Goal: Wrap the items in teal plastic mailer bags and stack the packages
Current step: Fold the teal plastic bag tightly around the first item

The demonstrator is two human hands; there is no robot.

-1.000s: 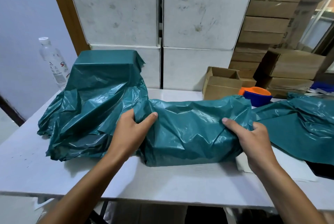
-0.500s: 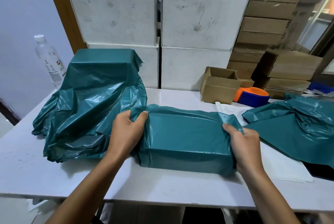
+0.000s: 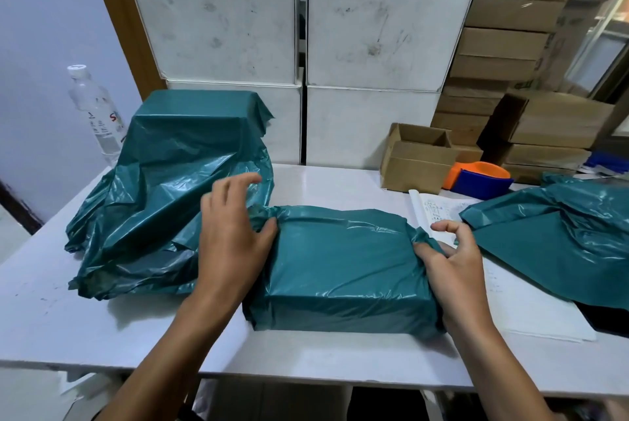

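A box-shaped package wrapped in teal plastic [image 3: 343, 267] lies on the white table [image 3: 323, 362] in front of me. My left hand [image 3: 231, 237] rests on its left end, thumb pressing the bunched plastic there, fingers lifted and spread. My right hand [image 3: 452, 257] pinches the gathered plastic at the right end between thumb and fingers. A pile of teal-wrapped packages [image 3: 177, 189] stands at the left, loose plastic draped around it. Loose teal mailer bags [image 3: 558, 233] lie at the right.
An open cardboard box [image 3: 418, 158] and an orange-and-blue tape dispenser [image 3: 480, 177] stand behind the package. A notebook [image 3: 435, 213] and white paper [image 3: 531, 311] lie under my right hand. A water bottle [image 3: 93, 107] stands far left. White crates and stacked cartons [image 3: 510, 32] line the back.
The plastic has been pulled tighter around the box. My left hand's fingers have lifted and spread off the left end. My right hand has gathered the right end's plastic into a bunch.
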